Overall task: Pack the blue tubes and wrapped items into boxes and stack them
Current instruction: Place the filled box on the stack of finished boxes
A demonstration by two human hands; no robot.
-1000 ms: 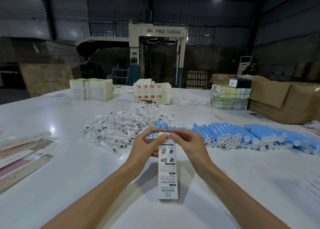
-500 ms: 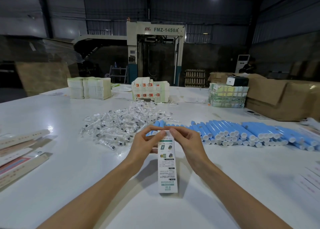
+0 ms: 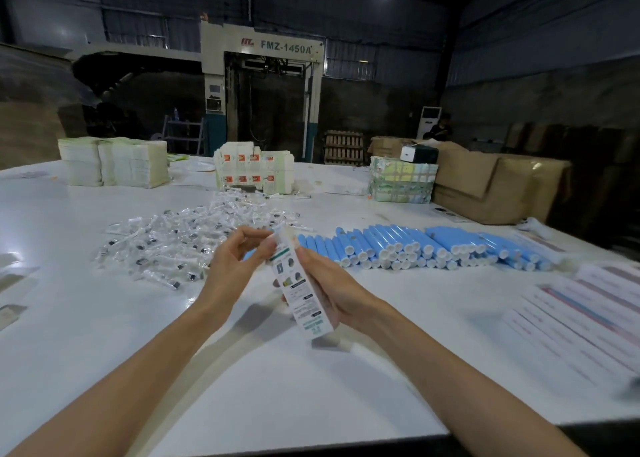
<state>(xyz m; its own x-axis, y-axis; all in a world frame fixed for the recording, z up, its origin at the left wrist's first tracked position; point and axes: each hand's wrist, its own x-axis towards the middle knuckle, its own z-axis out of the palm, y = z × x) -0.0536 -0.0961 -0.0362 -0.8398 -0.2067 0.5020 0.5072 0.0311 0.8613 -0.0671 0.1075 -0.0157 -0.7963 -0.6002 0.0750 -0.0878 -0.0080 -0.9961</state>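
A slim white printed box point(image 3: 300, 288) is tilted above the white table point(image 3: 104, 335), its top end leaning away and to the left. My right hand point(image 3: 334, 292) grips the box along its right side. My left hand point(image 3: 235, 266) pinches the box's top end with thumb and fingertips. Behind the hands lies a heap of clear wrapped items point(image 3: 187, 242). A row of blue tubes with white caps point(image 3: 422, 250) stretches to the right of the box.
Flat box blanks point(image 3: 588, 311) lie at the right, more at the left edge point(image 3: 10, 283). Stacks of white cartons point(image 3: 114, 162), printed boxes point(image 3: 254, 171), a wrapped bundle point(image 3: 401, 179) and brown cardboard boxes point(image 3: 498, 186) line the far side.
The box stood upright on the table with both hands at its top; now it is lifted and tilted, and my right hand has slid down to grip its side.
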